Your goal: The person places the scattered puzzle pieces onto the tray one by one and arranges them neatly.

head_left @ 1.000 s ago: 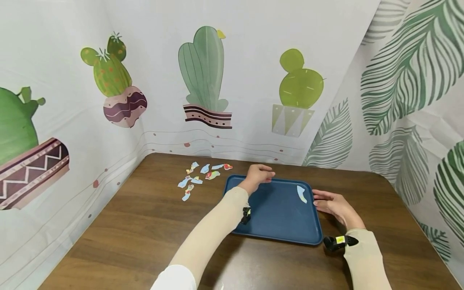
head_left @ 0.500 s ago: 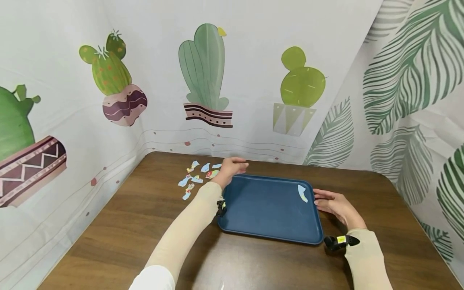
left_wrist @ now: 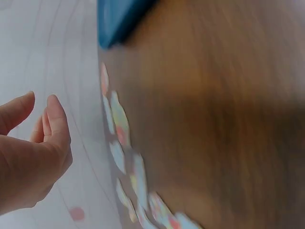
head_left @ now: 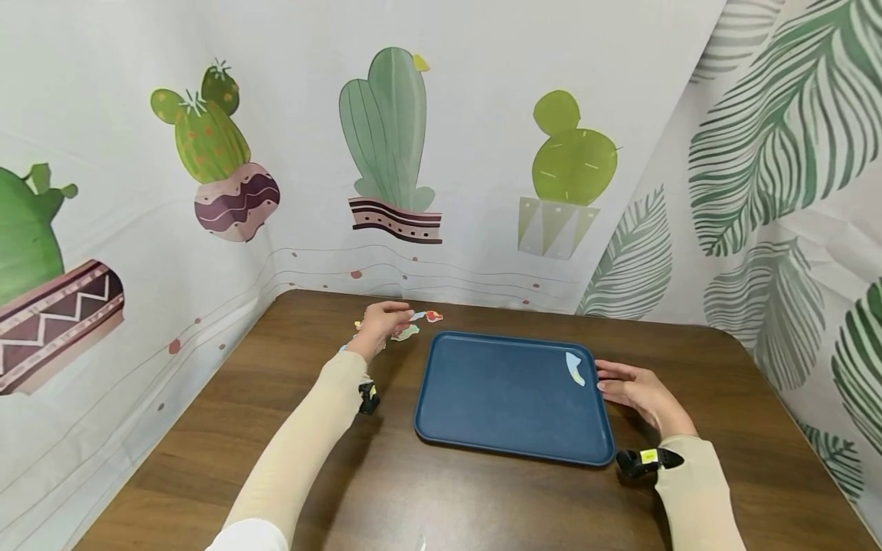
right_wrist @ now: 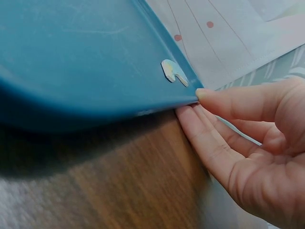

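Note:
My left hand (head_left: 382,323) hovers over a group of puzzle pieces (head_left: 406,333) at the back left of the table, hiding some of them. In the left wrist view its fingers are relaxed, with a gap between thumb and fingers and nothing held. Pale blue, yellow and red puzzle pieces (left_wrist: 121,119) lie flat below it. At the right, my right hand (head_left: 644,394) pinches the rim of the blue tray (head_left: 510,398), thumb on the edge and fingers (right_wrist: 209,138) beneath. One pale blue puzzle piece (head_left: 575,369) rests inside the tray near its back right corner.
A brown wooden table (head_left: 331,459) carries everything. Behind it hangs a white cloth (head_left: 475,153) printed with cacti and leaves. A red puzzle piece (head_left: 433,316) lies between the left hand and the tray's back left corner.
My left hand has moved left from above the tray to above the puzzle pieces, uncovering the tray's left side. My right hand has stayed at the tray's right edge.

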Motion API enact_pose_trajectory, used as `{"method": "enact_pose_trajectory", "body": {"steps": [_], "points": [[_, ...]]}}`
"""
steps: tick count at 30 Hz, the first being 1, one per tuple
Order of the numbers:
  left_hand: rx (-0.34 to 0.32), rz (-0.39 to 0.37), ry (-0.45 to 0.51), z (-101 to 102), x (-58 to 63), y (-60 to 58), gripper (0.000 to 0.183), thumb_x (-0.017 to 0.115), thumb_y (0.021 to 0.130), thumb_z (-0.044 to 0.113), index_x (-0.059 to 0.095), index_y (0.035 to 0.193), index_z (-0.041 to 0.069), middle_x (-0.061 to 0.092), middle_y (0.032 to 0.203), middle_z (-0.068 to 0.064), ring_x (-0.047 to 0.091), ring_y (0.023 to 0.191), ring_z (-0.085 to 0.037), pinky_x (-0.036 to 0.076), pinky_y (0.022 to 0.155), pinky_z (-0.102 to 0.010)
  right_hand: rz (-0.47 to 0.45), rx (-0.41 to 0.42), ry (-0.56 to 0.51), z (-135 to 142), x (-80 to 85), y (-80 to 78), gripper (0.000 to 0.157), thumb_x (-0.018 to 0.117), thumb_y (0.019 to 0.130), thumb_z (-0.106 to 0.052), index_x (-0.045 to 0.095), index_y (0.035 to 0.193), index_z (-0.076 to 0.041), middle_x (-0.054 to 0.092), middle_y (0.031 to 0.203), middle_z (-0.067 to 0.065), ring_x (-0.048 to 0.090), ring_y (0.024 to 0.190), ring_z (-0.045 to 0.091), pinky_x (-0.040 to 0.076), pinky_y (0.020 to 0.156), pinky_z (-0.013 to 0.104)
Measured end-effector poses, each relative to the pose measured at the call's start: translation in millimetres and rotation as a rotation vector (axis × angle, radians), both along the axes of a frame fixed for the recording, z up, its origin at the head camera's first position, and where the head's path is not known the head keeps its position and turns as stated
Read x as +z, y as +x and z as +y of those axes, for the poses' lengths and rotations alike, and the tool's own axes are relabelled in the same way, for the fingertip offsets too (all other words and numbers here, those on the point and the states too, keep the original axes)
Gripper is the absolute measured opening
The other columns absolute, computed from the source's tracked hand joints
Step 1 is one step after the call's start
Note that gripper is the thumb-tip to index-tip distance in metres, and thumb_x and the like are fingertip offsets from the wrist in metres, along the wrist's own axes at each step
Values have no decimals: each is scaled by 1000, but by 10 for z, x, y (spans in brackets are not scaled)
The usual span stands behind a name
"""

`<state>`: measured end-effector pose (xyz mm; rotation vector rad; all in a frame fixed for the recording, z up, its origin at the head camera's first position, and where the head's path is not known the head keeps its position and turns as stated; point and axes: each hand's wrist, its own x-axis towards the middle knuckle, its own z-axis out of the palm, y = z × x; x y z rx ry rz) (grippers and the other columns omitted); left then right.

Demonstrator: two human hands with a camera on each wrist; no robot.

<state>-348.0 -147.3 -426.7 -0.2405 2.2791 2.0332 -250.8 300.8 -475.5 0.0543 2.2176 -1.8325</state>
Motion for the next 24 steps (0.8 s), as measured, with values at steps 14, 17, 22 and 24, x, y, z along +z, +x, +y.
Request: {"method": "enact_pose_trajectory", "body": {"steps": [14,17,22,24], "points": [[19,-20,-76,-306,-308,-92,38,64,90,-1,57,125,-10,65,113,-22,68,90,-20,55,87,-33,14,3,-10,-12,-6,13,65,63,91,-1,29,144,13,55,124,22,65,91,8,57,84,28],[5,-1,-114,-313,-361,-106,37,65,89,-1,58,123,-12,67,110,-23,67,80,-14,56,80,-27,11,-4,-13,-17,-6,17,64,63,91,-1,30,144,12,55,124,22,65,91,8,57,84,28],[-14,36,-188,-300,-419,-120,35,67,87,0,59,119,-14,63,114,-28,67,83,-22,55,78,-28,8,-12,-12,-24,4,25,63,62,91,1,30,144,11,53,126,25,65,92,9,56,85,28],[-13,51,-244,-289,-428,-126,34,68,87,1,62,117,-13,61,117,-28,65,88,-25,54,76,-28,12,-8,-8,-24,9,28,63,62,91,0,29,144,12,52,127,26,65,92,9,56,85,28]]}}
